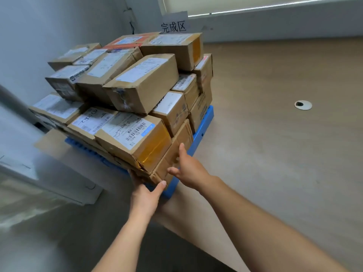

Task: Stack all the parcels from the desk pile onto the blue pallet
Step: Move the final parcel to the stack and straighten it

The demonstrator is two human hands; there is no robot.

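A person's left hand (146,193) grips the near corner of the bottom parcel (184,134), thumb on one face and fingers wrapped round the other. The right hand (189,170) lies flat against the same parcel's right side with the fingers straight, the forefinger pointing up the cardboard and the thumb spread. Both forearms are bare and reach in from the lower edge of the view.

The bottom parcel is a crumpled brown carton that rests on the near corner of the blue pallet (205,118). Directly on top of it lies a yellow-taped parcel (135,134) with a barcode label facing up.

Behind and above these two, the rest of the parcels (141,83) are stacked on the pallet several layers high. They are brown cartons of mixed sizes, most with white shipping labels on top and some set at angles to those beneath. One carton at the back has an orange-red top. The load covers nearly all of the pallet, and blue plastic shows only along its near and right edges.

The pallet stands on a tan table (275,154), close to the left edge and beside a pale wall (49,26). A round cable port (303,105) is set into the tabletop, well apart to the right. A white sign (173,26) printed with the characters 完成区 stands just behind the stack.
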